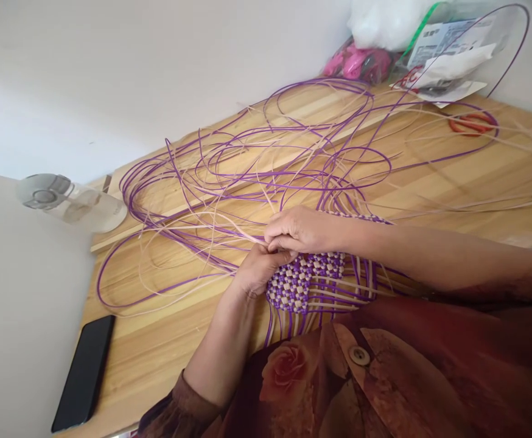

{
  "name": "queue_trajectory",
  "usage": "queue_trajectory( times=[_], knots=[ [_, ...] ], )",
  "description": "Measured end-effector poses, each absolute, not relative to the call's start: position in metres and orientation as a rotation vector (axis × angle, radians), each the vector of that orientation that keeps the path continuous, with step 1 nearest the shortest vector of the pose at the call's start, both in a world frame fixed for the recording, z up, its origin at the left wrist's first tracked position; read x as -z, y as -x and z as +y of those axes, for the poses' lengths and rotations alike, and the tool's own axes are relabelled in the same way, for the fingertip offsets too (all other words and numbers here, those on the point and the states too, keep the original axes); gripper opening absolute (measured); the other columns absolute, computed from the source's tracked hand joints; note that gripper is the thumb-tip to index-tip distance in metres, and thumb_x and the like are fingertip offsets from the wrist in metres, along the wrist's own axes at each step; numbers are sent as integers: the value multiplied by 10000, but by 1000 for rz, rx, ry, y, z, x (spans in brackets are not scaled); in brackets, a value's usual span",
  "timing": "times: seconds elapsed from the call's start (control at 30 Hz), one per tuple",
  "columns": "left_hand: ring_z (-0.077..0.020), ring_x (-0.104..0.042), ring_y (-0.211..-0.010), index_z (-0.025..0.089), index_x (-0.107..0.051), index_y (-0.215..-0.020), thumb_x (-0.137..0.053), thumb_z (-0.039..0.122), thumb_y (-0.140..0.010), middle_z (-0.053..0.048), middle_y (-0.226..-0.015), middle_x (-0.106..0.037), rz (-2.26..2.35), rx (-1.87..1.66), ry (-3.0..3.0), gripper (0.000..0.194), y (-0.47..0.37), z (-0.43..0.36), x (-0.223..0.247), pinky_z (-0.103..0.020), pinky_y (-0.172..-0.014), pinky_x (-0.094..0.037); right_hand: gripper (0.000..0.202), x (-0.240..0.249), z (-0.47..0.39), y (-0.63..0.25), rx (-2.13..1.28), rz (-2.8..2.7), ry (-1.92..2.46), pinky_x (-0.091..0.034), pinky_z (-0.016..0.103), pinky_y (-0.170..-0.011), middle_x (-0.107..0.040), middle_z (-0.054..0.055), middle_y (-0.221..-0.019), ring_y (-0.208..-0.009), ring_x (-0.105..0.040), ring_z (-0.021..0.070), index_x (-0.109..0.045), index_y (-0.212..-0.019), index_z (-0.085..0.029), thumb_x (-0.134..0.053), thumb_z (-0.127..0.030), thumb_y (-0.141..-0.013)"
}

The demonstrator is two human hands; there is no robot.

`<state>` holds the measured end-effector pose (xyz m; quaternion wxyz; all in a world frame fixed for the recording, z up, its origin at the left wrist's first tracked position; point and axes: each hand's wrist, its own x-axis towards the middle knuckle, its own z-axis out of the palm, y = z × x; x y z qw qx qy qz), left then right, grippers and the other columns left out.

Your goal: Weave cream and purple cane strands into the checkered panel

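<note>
A purple and beige woven piece lies at the table's near edge, against the patterned shirt. Long purple and beige cords run out from it and loop across the table. My left hand is closed at the upper left edge of the weave, its thumb and fingers pinching there. Just above and touching it, my right hand pinches as well, over the weave's top edge. Pale strands come out to the left between the fingers. The exact strands in each grip are hidden by the fingers.
A clear bottle with a grey lid stands at the left by the wall. A black phone lies at the lower left of the wooden table. Red-handled scissors, a pink-filled bag and packets are at the upper right.
</note>
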<state>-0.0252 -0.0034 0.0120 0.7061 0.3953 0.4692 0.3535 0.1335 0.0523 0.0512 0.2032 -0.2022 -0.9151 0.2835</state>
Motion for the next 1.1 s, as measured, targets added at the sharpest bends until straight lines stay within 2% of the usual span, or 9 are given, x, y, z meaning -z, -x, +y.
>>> queue_trajectory(
  times=[0.1, 0.23, 0.37, 0.57, 0.77, 0.87, 0.97, 1.1],
  knots=[
    [-160, -620, -657, 119, -727, -754, -860, 282, -571, -34, -690, -702, 1011, -726, -882, 278, 28, -2, -8, -302, -716, -471, 207, -50, 28, -149, -554, -2409, 768, -381, 257, -706, -651, 42, -817, -770, -567, 145, -676, -854, -152, -529, -261, -951],
    [-146, -595, -601, 118, -708, -744, -845, 344, -606, -34, -662, -684, 1032, -721, -900, 299, 28, -2, -5, -277, -635, -447, 219, -36, -12, -169, -433, -2322, 893, -415, 273, -728, -652, 36, -755, -744, -580, 151, -686, -786, -165, -622, -331, -914],
    [-150, -611, -636, 117, -710, -773, -811, 392, -657, -48, -718, -703, 1032, -725, -954, 316, 28, -3, -2, -283, -666, -468, 131, -11, -33, -171, -416, -2196, 849, -464, 279, -822, -698, 55, -879, -836, -614, 156, -718, -929, -166, -621, -252, -918],
    [-173, -630, -726, 137, -730, -841, -709, 402, -748, -46, -791, -726, 1200, -723, -1349, 282, 28, -3, -3, -275, -706, -474, 146, 5, -38, -165, -359, -2128, 855, -481, 319, -845, -711, 70, -927, -876, -613, 178, -722, -994, -159, -630, -229, -906],
    [-205, -652, -773, 150, -714, -768, -618, 380, -811, -54, -764, -723, 1459, -617, -1595, 254, 25, -8, -13, -286, -725, -463, 136, 7, -37, -154, -448, -2061, 939, -461, 335, -839, -712, 60, -911, -871, -604, 180, -729, -948, -171, -664, -271, -883],
    [-201, -642, -752, 154, -700, -738, -606, 379, -823, -52, -747, -717, 1520, -627, -1608, 258, 26, -12, -13, -284, -706, -449, 84, 4, -35, -151, -545, -1997, 1017, -442, 314, -767, -671, 39, -779, -784, -569, 164, -696, -797, -168, -669, -226, -852],
    [-190, -633, -762, 159, -712, -786, -609, 389, -830, -44, -791, -720, 1522, -704, -1592, 256, 29, -16, -9, -277, -720, -447, 162, -1, -36, -155, -709, -2034, 927, -405, 287, -671, -584, 8, -631, -661, -506, 139, -587, -645, -169, -660, -159, -790],
    [-174, -608, -727, 161, -711, -805, -613, 407, -832, -31, -770, -700, 1506, -715, -1583, 266, 32, -18, -6, -272, -712, -445, 95, -5, -38, -161, -837, -2081, 701, -420, 293, -735, -626, 25, -716, -714, -532, 141, -599, -724, -168, -653, -163, -802]
  ],
)
